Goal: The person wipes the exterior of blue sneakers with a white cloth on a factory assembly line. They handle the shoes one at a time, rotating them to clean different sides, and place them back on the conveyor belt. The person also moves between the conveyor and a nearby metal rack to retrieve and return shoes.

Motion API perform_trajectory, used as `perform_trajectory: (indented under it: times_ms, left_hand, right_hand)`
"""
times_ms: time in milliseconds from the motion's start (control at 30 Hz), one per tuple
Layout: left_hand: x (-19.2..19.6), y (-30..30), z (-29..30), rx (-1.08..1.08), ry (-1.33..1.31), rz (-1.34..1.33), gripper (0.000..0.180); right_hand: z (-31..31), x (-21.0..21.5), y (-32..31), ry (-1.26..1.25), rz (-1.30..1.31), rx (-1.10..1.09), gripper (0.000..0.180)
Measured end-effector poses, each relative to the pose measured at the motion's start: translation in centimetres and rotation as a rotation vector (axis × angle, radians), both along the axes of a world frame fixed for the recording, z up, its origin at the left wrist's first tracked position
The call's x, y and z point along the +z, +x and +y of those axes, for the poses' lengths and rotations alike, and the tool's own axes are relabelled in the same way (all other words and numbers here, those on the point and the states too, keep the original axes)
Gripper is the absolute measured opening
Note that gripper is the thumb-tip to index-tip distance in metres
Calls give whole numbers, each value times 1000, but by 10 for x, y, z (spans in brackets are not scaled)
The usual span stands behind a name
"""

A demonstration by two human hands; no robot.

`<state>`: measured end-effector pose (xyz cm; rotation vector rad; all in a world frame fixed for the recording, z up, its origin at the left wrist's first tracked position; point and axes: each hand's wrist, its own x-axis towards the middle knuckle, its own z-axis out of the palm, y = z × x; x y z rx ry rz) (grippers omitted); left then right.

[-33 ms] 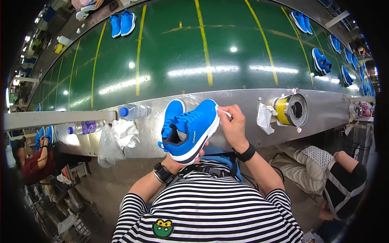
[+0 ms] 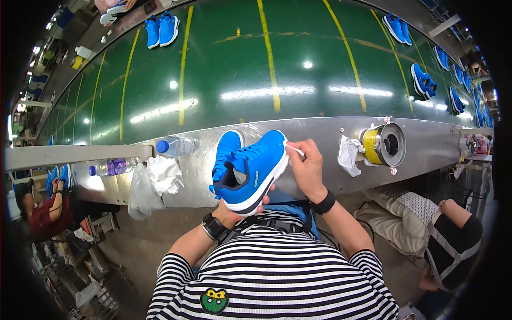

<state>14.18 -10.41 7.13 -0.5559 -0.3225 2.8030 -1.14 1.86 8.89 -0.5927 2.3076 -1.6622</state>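
My left hand (image 2: pixel 230 214) grips a blue sneaker (image 2: pixel 264 158) by its heel and white sole from underneath, with part of the fingers hidden behind it. The toe points up and away from me. At the toe's right side, my right hand (image 2: pixel 308 166) pinches a small piece of white cloth or tissue (image 2: pixel 296 150) against the upper. A second blue sneaker (image 2: pixel 229 143) rests on the metal ledge (image 2: pixel 320 154), partly covered by the held one.
A round metal can (image 2: pixel 392 145) with a yellow band and crumpled white tissue (image 2: pixel 349 156) stand to the right. Leftward are a blue-capped bottle (image 2: pixel 176 146), a purple-labelled bottle (image 2: pixel 112 168) and crumpled paper (image 2: pixel 164 175). Blue shoes (image 2: pixel 161 30) stand on the green conveyor belt (image 2: pixel 224 64); other people sit nearby.
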Motion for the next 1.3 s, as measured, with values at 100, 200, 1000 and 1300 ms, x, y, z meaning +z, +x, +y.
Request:
perform_trajectory:
  times_ms: [100,200,1000,1300]
  left_hand:
    - [-1,-5,1,26,-15,-42,64]
    - [-4,-11,5,33,15,-60,59]
    - [-40,6,15,-205,-1646,-292,39]
    - [-69,42,-73,-202,-1885,-366,70]
  right_hand:
    - [4,-6,11,-15,107,9,10]
    - [8,-9,17,-17,21,-24,10]
    - [71,-33,18,-596,-1072,-122,22]
    - [9,9,36,-581,-1071,119,28]
